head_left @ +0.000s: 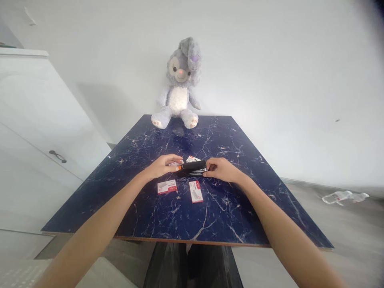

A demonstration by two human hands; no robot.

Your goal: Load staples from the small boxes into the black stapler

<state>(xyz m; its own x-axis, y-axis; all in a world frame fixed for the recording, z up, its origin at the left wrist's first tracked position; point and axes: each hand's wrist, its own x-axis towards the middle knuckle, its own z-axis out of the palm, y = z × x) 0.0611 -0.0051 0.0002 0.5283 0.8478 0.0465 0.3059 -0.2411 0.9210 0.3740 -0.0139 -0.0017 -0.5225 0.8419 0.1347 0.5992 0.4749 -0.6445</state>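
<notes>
A black stapler [194,165] with an orange part at its left end is held between my two hands, just above or on the blue marbled table. My left hand [164,165] grips the orange end between thumb and fingers. At the other end, my right hand [222,169] pinches the stapler's tip. Closer to me lie two red-and-white staple boxes, one sideways [167,187] and one lengthwise [196,192]. Behind the stapler is another small white-and-red box [192,159], partly covered. One more box [175,163] shows only partly behind my left fingers.
A grey plush rabbit [179,86] sits at the table's far edge against the wall. To the left stands a white cabinet [39,132] with a dark handle. Clear plastic bottles [337,197] lie on the floor at right. The table's front edge [192,242] is before my legs.
</notes>
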